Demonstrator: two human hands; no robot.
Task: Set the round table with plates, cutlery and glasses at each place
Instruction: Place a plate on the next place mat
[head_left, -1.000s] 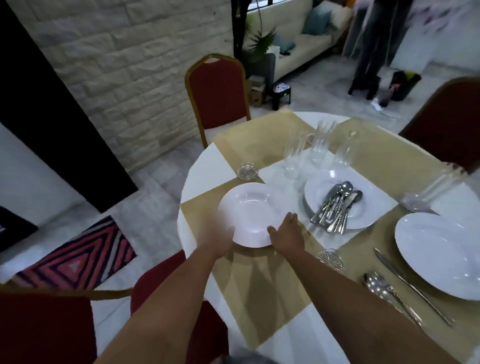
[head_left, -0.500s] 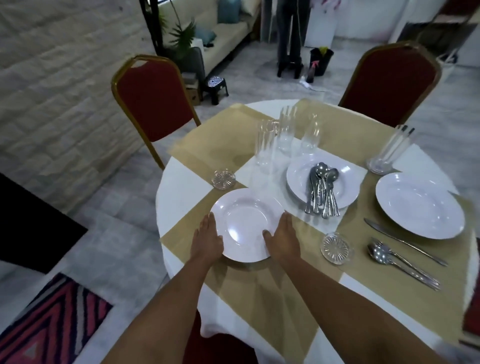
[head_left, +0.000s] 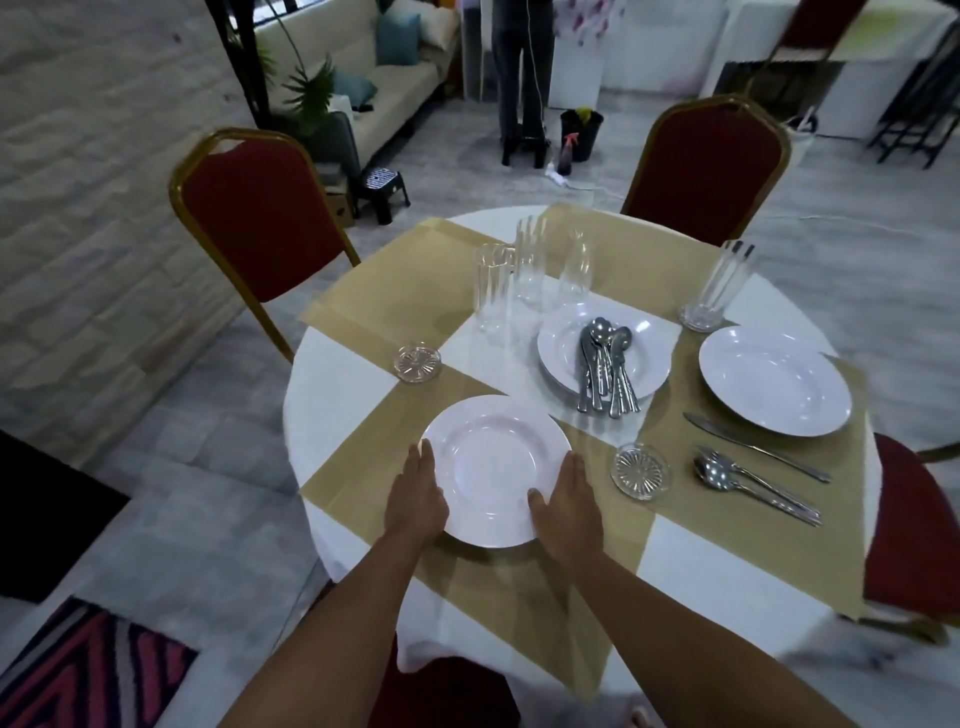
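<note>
Flanking the plate (head_left: 493, 467), left hand (head_left: 415, 499) and right hand (head_left: 569, 501) rest spread against its rim; likely rigid, breakable: grip opposite edges.

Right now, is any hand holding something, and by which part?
The white plate, by its rim: left hand against the left edge, right hand against the right edge, thumb on top. Both lie flat, not curled.

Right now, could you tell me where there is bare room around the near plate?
Free: cloth left of the near plate, up to the left coaster; gold runner beyond that coaster. Crowded: centre plate, cutlery, tall glasses; right coaster beside the right hand.
</note>
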